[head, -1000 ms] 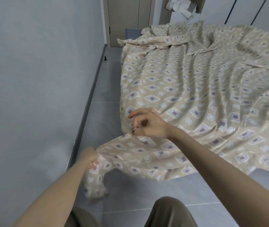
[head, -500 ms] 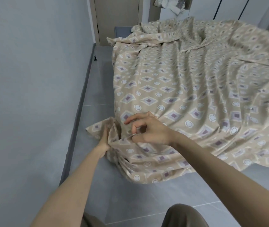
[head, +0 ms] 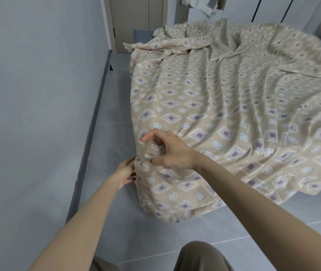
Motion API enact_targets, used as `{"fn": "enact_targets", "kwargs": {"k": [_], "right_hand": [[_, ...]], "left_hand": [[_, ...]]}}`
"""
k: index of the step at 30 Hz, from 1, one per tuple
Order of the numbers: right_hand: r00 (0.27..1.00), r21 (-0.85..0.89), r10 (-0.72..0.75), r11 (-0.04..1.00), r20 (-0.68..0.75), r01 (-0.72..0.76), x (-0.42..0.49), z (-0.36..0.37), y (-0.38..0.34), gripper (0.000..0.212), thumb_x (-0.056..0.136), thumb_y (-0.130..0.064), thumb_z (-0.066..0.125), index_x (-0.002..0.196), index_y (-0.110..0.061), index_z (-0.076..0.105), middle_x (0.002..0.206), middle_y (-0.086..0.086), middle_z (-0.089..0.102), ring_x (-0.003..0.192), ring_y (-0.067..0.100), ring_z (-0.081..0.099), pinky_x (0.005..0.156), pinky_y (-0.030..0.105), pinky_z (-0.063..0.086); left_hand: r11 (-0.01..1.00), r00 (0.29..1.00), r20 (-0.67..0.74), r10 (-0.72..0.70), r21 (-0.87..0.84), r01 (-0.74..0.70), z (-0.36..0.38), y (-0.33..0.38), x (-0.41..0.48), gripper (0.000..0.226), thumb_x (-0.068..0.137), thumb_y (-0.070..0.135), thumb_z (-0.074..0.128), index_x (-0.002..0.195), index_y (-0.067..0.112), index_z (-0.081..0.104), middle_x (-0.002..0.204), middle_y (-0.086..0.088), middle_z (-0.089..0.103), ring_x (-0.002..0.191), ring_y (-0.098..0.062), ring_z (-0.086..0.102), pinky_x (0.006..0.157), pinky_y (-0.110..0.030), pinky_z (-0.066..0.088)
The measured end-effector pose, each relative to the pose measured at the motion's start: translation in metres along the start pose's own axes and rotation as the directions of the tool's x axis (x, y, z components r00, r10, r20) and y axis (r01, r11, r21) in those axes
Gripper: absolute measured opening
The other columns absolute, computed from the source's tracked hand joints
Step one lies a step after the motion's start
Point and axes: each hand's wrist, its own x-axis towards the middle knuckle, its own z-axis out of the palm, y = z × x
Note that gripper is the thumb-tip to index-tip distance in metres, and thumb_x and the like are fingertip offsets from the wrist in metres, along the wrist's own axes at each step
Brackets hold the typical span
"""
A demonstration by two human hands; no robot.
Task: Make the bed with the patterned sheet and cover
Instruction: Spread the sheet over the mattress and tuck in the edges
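Your right hand [head: 167, 151] pinches the beige diamond-patterned sheet [head: 224, 114] at its near corner. Your left hand [head: 125, 173] presses flat against it.

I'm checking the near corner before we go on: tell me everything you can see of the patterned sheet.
The patterned sheet is thin beige cloth printed with purple-centred diamonds and white rings. It lies spread over the bed, rippled with long wrinkles and bunched at the far end. Its near corner drapes towards the floor. The right hand pinches a fold there; the left hand touches the corner's side, fingertips hidden.
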Motion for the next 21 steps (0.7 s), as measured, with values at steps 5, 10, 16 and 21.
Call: {"fn": "enact_targets", "kwargs": {"k": [5, 10, 16, 21], "right_hand": [[0.998, 0.023, 0.04, 0.999, 0.04, -0.041, 0.004, -0.001, 0.003, 0.051, 0.065, -0.015, 0.073, 0.11, -0.032, 0.058, 0.114, -0.004, 0.06, 0.102, 0.019, 0.045, 0.088, 0.024, 0.039], [0.96, 0.07, 0.2, 0.974, 0.197, -0.217, 0.003, -0.022, -0.023, 0.056, 0.073, -0.008, 0.077, 0.123, -0.022, 0.057, 0.123, -0.007, 0.056, 0.109, 0.006, 0.048, 0.094, 0.012, 0.038], [0.843, 0.281, 0.494, 0.795, 0.215, -0.538, -0.015, -0.084, -0.082, 0.033, 0.087, 0.002, 0.057, 0.118, -0.008, 0.06, 0.122, 0.002, 0.061, 0.113, 0.011, 0.056, 0.085, 0.017, 0.044], [0.747, 0.275, 0.641, 0.697, 0.177, -0.663, -0.046, -0.157, -0.144, 0.028, 0.088, -0.003, 0.052, 0.112, -0.013, 0.063, 0.116, 0.004, 0.066, 0.092, 0.011, 0.059, 0.068, 0.015, 0.044]], "left_hand": [[0.997, 0.993, 0.086, -0.078, -0.002, 0.079, 0.012, -0.001, -0.014, 0.008, 0.097, 0.021, 0.05, 0.102, 0.022, 0.056, 0.092, -0.005, 0.064, 0.085, -0.022, 0.059, 0.076, -0.037, 0.051], [0.987, 0.989, 0.047, -0.138, 0.083, 0.134, 0.006, 0.037, -0.044, 0.022, 0.096, 0.024, 0.052, 0.117, 0.022, 0.055, 0.11, -0.007, 0.063, 0.105, -0.028, 0.057, 0.094, -0.04, 0.043], [0.963, 0.97, -0.017, -0.241, 0.121, 0.242, -0.005, 0.109, -0.127, 0.034, 0.098, 0.014, 0.048, 0.131, 0.016, 0.051, 0.135, -0.004, 0.053, 0.122, -0.029, 0.052, 0.099, -0.036, 0.037], [0.958, 0.969, -0.014, -0.247, 0.146, 0.246, 0.001, 0.201, -0.208, 0.034, 0.098, 0.013, 0.048, 0.132, 0.014, 0.051, 0.133, -0.003, 0.055, 0.119, -0.026, 0.055, 0.098, -0.035, 0.038]]}}
